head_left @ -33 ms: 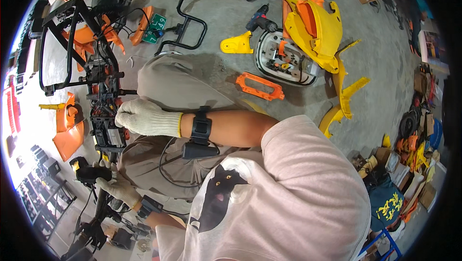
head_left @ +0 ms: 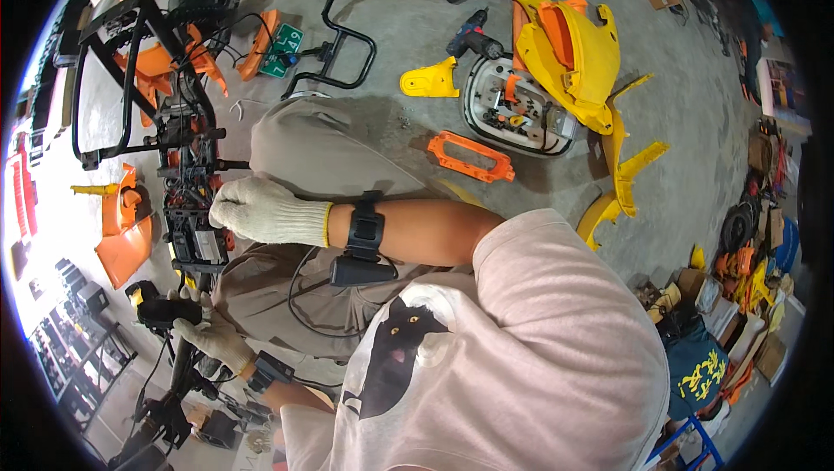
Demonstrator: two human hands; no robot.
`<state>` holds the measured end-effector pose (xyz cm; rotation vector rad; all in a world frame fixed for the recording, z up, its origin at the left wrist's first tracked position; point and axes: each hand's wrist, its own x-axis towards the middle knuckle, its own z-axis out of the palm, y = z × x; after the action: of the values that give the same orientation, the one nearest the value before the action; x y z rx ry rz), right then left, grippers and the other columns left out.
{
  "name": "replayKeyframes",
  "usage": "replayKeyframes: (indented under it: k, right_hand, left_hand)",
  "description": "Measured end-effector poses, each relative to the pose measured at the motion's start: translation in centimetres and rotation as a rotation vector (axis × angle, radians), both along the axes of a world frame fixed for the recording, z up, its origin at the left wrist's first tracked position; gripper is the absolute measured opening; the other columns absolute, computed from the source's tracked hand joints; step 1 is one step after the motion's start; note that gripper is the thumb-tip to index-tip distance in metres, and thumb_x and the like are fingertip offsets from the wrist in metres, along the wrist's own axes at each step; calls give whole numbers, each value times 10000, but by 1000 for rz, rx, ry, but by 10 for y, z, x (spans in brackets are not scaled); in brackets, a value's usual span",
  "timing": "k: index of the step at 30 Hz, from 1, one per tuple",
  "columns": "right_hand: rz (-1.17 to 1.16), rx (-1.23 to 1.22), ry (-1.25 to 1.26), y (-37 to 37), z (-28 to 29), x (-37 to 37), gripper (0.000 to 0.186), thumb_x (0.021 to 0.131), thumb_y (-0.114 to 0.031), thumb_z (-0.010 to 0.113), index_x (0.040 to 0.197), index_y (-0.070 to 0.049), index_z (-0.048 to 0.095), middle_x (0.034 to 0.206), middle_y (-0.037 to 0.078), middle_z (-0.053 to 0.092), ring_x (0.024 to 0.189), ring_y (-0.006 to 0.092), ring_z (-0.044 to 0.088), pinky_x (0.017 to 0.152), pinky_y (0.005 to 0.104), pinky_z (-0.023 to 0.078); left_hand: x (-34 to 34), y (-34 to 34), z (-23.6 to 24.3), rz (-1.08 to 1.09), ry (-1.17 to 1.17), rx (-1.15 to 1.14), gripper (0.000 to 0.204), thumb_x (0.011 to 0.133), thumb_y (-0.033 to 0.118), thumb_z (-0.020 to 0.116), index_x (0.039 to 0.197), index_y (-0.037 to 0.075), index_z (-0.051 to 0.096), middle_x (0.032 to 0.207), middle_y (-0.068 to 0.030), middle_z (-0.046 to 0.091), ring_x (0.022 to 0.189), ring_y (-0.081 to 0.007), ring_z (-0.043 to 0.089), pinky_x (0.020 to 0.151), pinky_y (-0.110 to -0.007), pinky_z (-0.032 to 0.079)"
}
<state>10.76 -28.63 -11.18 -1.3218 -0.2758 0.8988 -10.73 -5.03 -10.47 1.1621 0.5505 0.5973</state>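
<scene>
Hands split: right hand (head_left: 261, 208) pressed on black frame (head_left: 193, 210), left hand (head_left: 204, 328) clamped on handlebar grip (head_left: 165, 313); keep frame steady, don't twist

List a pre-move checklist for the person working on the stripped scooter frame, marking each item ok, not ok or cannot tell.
1. Both hands gloved: ok. The right hand and left hand wear white knit gloves.
2. Left hand's grip on the black tool: ok, the fingers wrap around it.
3. Right hand steadied on the scooter frame: ok, it rests on the frame's middle.
4. Right hand free of small parts: cannot tell, the palm is hidden.
5. Floor nearby free of loose parts: not ok. An orange bracket and yellow panels lie beside the person's knee.
</scene>
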Motion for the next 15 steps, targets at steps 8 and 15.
replayKeyframes:
  k: [8,15]
  right_hand:
    - [-21,91,30,-8,-4,-4,331,1005,-285,488,991,-30,699,788,47,674,704,151,614,653,327,501]
    - [87,74,286,-11,15,-5,244,1026,-268,537,1035,-73,682,652,-73,518,482,4,375,427,181,270]
  left_hand:
    - [23,-27,-9,124,-22,68,540,920,394,669,1345,92,529,1109,-91,644,923,-180,595,827,-351,524]
    - [17,-35,10,104,-155,-68,662,861,141,768,1408,-8,428,1238,-145,599,1011,-278,666,885,-497,608]
